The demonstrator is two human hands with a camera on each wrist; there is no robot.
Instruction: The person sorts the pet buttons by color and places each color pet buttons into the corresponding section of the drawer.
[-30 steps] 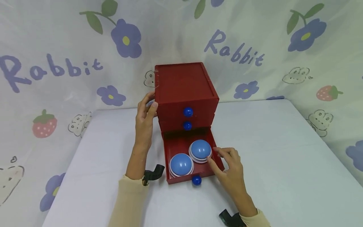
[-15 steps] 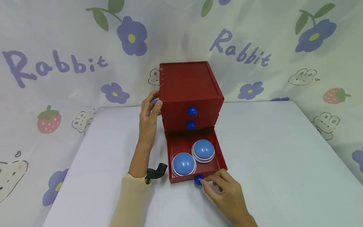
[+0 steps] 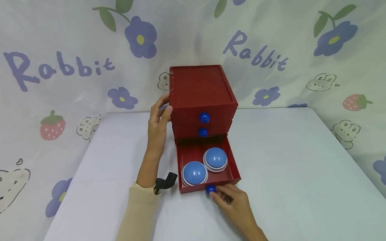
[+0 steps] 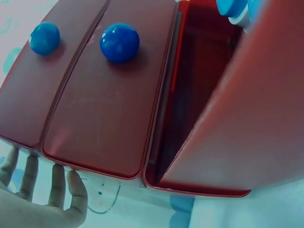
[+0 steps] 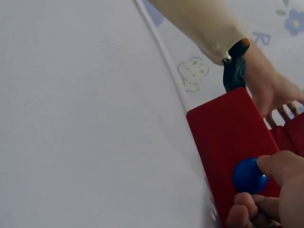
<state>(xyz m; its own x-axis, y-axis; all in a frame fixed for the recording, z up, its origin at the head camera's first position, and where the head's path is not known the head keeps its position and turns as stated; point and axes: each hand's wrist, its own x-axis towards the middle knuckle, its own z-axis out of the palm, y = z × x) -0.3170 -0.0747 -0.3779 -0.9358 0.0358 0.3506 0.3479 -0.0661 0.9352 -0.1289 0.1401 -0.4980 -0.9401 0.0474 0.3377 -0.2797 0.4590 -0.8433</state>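
Note:
A red cabinet (image 3: 199, 85) of stacked drawers stands on the table. Its bottom drawer (image 3: 189, 152) is pulled out and holds two blue domed objects with white rims, one at front left (image 3: 194, 173) and one farther back right (image 3: 216, 157). My right hand (image 3: 234, 205) pinches the blue round knob (image 5: 248, 175) on that drawer's front between thumb and fingers. My left hand (image 3: 157, 130) rests against the cabinet's left side, its fingertips touching the wall in the left wrist view. Two more drawers, with blue knobs (image 4: 119, 42), are closed above.
A white table (image 3: 286, 160) extends around the cabinet. Behind it hangs a pale cloth (image 3: 193, 40) printed with flowers, strawberries and lettering. A black strap device (image 3: 166, 181) sits on the left wrist near the drawer's left edge.
My right hand has left the back right domed object, come down to the drawer's front and taken hold of its knob. The left hand stays against the cabinet. The view has shifted slightly.

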